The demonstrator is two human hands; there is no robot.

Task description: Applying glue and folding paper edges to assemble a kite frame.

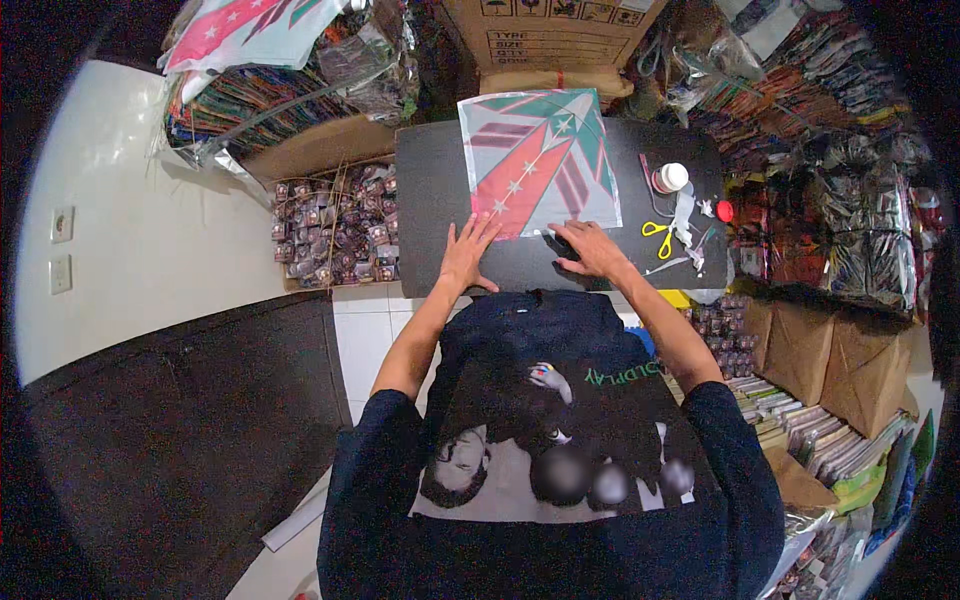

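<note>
A thin, shiny printed sheet in pale grey, red and green, with white stars along a red band, lies on a dark table. My left hand has its fingers spread, the tips resting on the sheet's lower left corner and the thumb low toward the table's near edge. At the sheet's lower right edge, my right hand lies palm down with its thumb apart from its fingers. The fingertips touch or almost touch that edge. Neither hand appears to grip anything.
Yellow-handled scissors, a white jar, a red lid and white scraps occupy the table's right side. A cardboard box of small wrapped items stands left. Bundled packets crowd the right; a large carton stands behind.
</note>
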